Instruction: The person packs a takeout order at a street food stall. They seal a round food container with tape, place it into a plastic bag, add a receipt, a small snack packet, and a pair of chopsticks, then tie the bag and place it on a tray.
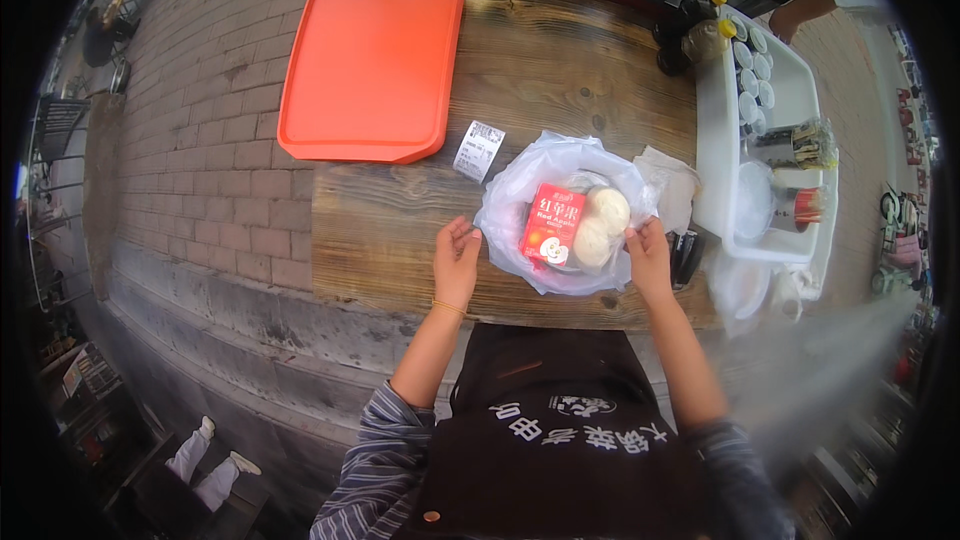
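A white plastic bag [517, 270] lies opened out on the wooden table [390, 232] in front of me. Inside it are a red drink carton [553, 225] and several pale steamed buns [606, 211], over what looks like a round container. My left hand [457, 249] is beside the bag's left edge, fingers apart and holding nothing. At the right edge, my right hand [646, 247] pinches the plastic bag between thumb and fingers. A printed receipt [478, 151] lies behind the bag on the left, and crumpled napkins [669, 184] lie to its right.
An orange tray [375, 52] overhangs the table's back left. At the right, a white bin [787, 247] holds lidded cups [748, 82], chopsticks and bowls. Yellow-capped bottles [705, 41] stand beside it. A black object [685, 259] lies near my right hand. Another person's arm [802, 11] is beyond the bin.
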### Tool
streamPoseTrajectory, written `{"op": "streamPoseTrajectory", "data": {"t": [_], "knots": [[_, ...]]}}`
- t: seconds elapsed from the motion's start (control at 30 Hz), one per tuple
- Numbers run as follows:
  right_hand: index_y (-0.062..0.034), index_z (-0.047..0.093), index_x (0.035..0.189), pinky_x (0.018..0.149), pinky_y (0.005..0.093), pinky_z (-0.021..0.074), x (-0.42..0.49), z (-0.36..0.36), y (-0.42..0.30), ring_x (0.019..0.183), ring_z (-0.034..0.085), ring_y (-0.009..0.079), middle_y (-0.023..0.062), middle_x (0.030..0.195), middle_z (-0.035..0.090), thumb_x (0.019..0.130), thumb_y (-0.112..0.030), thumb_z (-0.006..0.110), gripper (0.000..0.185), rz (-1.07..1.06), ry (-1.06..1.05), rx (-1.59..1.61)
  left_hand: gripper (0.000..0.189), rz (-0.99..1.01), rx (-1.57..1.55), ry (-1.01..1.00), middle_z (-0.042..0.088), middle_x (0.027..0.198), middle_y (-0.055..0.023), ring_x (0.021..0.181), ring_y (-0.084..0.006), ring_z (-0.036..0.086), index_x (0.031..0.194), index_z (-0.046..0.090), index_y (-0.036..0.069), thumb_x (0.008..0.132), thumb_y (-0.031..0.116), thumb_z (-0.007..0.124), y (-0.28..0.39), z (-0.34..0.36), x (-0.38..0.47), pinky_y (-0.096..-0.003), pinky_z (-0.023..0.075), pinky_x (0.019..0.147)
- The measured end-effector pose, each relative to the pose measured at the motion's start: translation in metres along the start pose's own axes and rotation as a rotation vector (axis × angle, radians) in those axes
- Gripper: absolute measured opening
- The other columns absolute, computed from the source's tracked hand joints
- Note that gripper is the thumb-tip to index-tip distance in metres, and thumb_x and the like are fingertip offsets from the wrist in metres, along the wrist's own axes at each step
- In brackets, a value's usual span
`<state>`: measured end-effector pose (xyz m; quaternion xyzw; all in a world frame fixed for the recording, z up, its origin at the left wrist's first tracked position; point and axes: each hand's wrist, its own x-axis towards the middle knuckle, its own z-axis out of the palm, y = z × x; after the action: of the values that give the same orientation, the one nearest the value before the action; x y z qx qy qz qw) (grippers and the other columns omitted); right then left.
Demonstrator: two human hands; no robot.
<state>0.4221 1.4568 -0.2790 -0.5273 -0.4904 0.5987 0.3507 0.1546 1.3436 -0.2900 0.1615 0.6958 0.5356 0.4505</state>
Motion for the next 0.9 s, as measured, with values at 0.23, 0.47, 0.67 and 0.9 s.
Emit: {"op": "streamPoseTrajectory", "data": {"t": [0.23,0.47,0.67,0.9], "knots": [[0.0001,0.048,0.095,0.063,0.0252,0.0483,0.004,0.003,-0.015,0.073,0.057,0.0107,0.0050,0.082,0.059,0.088,-0.004,0.053,0.010,0.181,0.064,-0.107,0.036,-0.286,-0.108,-0.144,0.058,0.107,-0.0027,0.097,-0.0109,0.053,0.119,0.052,0.003,0.094,0.029,0.050,0.003,0.011,0.020,-0.0252,0.0414,0.081],[-0.0013,0.047,0.092,0.067,0.0253,0.0489,0.001,0.005,-0.034,0.076,0.056,0.0089,0.0045,0.083,0.059,0.087,-0.006,0.056,0.011,0.297,0.066,-0.095,0.032,-0.257,-0.056,-0.253,0.059,0.100,-0.0005,0.090,-0.0069,0.050,0.114,0.054,0.000,0.092,0.023,0.054,0.003,0.021,0.029,-0.0214,0.0393,0.080],[-0.0017,0.045,0.088,0.066,0.0238,0.0456,-0.003,0.008,-0.034,0.076,0.054,0.0077,0.0033,0.081,0.057,0.087,-0.005,0.055,0.010,0.253,0.095,-0.106,0.024,-0.285,-0.079,-0.299,0.060,0.099,-0.0017,0.090,-0.0072,0.051,0.106,0.056,0.000,0.088,0.014,0.061,0.014,0.017,0.037,-0.0231,0.0394,0.081],[-0.0035,0.045,0.083,0.059,0.0222,0.0403,-0.004,0.012,-0.031,0.068,0.049,0.0063,0.0006,0.074,0.052,0.088,-0.008,0.055,0.012,0.257,0.142,-0.094,0.014,-0.298,-0.282,-0.358,0.061,0.093,-0.0020,0.086,-0.0075,0.053,0.097,0.057,0.001,0.086,0.008,0.062,0.064,0.032,0.027,-0.0216,0.0416,0.076]]}}
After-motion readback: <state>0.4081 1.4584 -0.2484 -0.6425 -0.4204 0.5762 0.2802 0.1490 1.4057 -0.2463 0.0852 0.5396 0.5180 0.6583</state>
